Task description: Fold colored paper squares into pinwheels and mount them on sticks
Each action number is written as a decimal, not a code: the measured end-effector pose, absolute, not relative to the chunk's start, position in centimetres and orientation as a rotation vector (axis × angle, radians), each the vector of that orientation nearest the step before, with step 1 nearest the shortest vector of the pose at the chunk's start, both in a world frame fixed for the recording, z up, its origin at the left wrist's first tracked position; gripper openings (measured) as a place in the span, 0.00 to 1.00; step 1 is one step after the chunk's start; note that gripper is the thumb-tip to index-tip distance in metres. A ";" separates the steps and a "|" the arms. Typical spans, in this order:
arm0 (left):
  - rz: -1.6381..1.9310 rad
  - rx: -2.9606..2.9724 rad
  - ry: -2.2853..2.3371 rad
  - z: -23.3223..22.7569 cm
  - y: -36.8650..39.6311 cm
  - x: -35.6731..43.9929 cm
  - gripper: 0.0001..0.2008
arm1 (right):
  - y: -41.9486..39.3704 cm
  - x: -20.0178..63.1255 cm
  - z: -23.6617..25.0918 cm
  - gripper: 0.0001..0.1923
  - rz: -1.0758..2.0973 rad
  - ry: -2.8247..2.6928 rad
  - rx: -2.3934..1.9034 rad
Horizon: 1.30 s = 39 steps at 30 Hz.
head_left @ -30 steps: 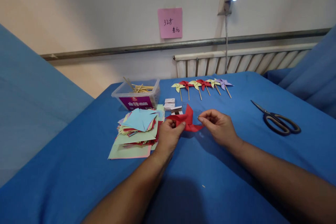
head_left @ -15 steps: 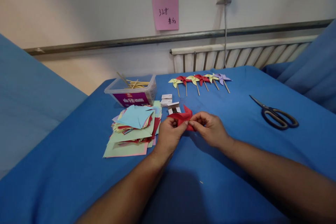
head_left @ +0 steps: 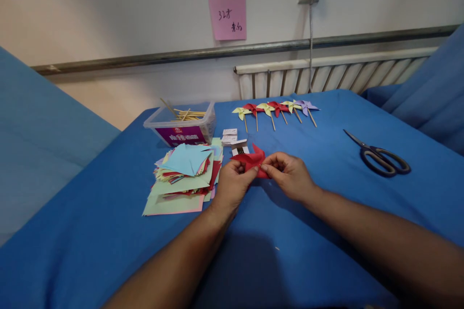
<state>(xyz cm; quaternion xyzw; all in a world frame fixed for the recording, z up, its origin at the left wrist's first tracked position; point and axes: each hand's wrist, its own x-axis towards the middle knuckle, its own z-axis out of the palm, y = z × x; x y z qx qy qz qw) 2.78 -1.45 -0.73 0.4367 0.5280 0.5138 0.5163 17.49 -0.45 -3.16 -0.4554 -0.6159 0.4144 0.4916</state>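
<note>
From where I stand, the left hand (head_left: pixel 232 184) hides a good part of its own grip: the thumb lies over the front of a red paper pinwheel (head_left: pixel 250 158), and the other fingers are mostly lost behind it, so the hand holds the paper between them. The right hand (head_left: pixel 292 178), toward four o'clock of the pinwheel, brings thumb and forefinger to a narrow pinch against it, near the left thumb; whether something tiny sits between those tips I cannot tell. Their knuckles cover the pinwheel's lower right side, and both forearms run off past the bottom of my view.

What shows of the pinwheel is plain bright red, gathered toward the middle, one pointed blade standing up at about twelve o'clock and another sweeping out at nine. It is held above the blue cloth (head_left: pixel 308 246), just in front of a small open box (head_left: pixel 239 147) at eleven o'clock, whose dark contents are too small to make out.

At nine o'clock lies a stack of coloured paper (head_left: pixel 186 166), its lower sheets partly covered; at three, well apart, lie the scissors (head_left: pixel 382 159).
</note>
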 end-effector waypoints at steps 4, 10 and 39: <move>1.238 1.029 1.293 -0.8 -1.4 2.8 0.09 | -0.5 17.5 -3.0 0.06 1.006 -1.500 -1.103; 1.259 1.012 1.321 -0.7 -1.4 2.6 0.09 | -0.8 17.5 -2.8 0.06 0.970 -1.510 -1.080; 1.277 1.156 1.351 -1.4 -1.2 2.7 0.08 | -0.8 17.7 -3.0 0.06 0.759 -1.637 -1.099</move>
